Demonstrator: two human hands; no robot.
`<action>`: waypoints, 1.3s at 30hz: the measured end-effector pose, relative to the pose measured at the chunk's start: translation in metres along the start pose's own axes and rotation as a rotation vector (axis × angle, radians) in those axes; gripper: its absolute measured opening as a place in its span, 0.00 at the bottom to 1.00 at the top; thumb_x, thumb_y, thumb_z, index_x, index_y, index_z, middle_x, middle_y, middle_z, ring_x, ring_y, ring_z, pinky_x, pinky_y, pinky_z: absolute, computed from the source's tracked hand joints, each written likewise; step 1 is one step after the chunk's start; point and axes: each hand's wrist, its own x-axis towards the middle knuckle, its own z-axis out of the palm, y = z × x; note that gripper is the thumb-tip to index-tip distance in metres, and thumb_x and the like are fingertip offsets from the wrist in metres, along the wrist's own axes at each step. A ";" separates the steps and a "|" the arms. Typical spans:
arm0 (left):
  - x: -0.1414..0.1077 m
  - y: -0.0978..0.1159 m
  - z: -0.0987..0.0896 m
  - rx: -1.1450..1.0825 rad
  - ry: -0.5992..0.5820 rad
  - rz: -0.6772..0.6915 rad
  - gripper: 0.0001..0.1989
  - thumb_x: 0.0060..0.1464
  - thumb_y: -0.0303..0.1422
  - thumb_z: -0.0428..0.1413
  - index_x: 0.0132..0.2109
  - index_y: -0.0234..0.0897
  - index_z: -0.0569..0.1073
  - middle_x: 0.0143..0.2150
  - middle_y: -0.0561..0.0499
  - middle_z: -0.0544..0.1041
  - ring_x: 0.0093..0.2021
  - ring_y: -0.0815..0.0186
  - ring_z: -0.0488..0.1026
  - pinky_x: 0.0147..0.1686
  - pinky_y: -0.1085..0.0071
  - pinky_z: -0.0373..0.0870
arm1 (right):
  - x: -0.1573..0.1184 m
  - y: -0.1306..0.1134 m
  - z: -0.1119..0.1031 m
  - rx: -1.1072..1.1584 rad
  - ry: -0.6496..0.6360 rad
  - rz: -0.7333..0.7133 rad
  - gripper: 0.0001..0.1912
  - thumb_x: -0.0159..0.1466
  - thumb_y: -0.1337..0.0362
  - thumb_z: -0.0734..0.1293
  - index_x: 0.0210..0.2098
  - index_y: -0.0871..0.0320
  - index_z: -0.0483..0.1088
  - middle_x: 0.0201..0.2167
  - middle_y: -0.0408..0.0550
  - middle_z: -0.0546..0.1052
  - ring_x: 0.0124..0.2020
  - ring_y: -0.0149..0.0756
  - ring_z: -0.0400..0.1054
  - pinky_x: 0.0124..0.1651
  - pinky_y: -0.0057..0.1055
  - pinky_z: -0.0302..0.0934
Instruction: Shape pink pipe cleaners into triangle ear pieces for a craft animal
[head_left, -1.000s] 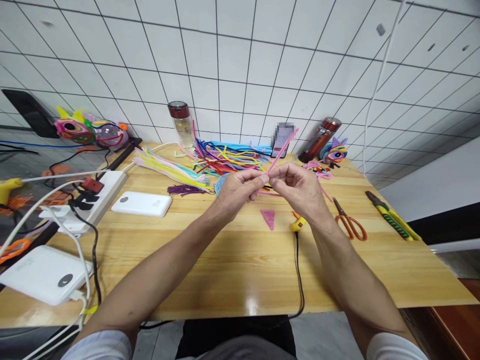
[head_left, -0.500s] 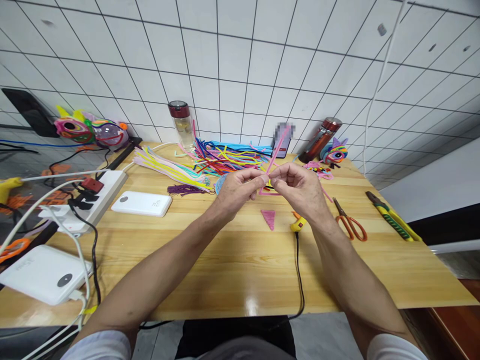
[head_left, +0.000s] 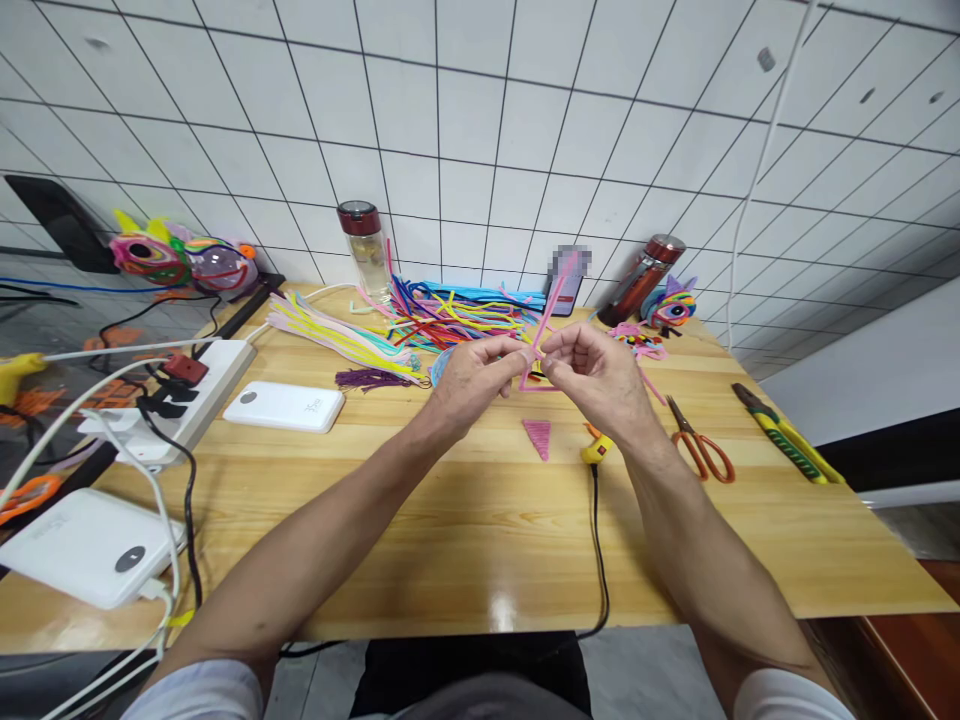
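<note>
Above the wooden worktop point(head_left: 450, 520), fingers of the left hand point(head_left: 474, 382) and right hand point(head_left: 604, 385) pinch a bent pink fuzzy strip point(head_left: 553, 305), seemingly needing steady pressure, just beyond a small pink triangle point(head_left: 537, 438).

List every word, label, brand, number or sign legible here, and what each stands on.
No text can be read with certainty.
Far white power bank: marking too blurred.
Near white power bank: faint marking, too blurred.
Phone: screen too small, partly pixelated.
</note>
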 end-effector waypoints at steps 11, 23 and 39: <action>-0.002 -0.001 0.002 0.058 0.026 -0.001 0.13 0.52 0.44 0.62 0.33 0.38 0.81 0.24 0.55 0.70 0.25 0.70 0.62 0.27 0.70 0.58 | 0.000 0.004 0.001 0.050 -0.038 -0.001 0.16 0.60 0.51 0.79 0.39 0.52 0.75 0.31 0.43 0.79 0.30 0.34 0.72 0.36 0.35 0.70; -0.004 0.001 0.004 0.060 0.089 -0.053 0.11 0.47 0.42 0.62 0.30 0.38 0.80 0.22 0.55 0.70 0.26 0.69 0.62 0.29 0.70 0.58 | 0.002 0.003 0.003 0.081 -0.059 -0.069 0.08 0.59 0.59 0.77 0.33 0.53 0.76 0.29 0.43 0.79 0.29 0.34 0.71 0.33 0.32 0.64; -0.004 0.000 0.005 0.097 0.092 0.055 0.10 0.49 0.39 0.60 0.28 0.37 0.80 0.27 0.53 0.76 0.30 0.68 0.68 0.34 0.70 0.66 | 0.002 -0.006 -0.006 0.142 -0.103 0.065 0.12 0.62 0.54 0.75 0.29 0.55 0.76 0.24 0.41 0.72 0.26 0.31 0.62 0.31 0.30 0.57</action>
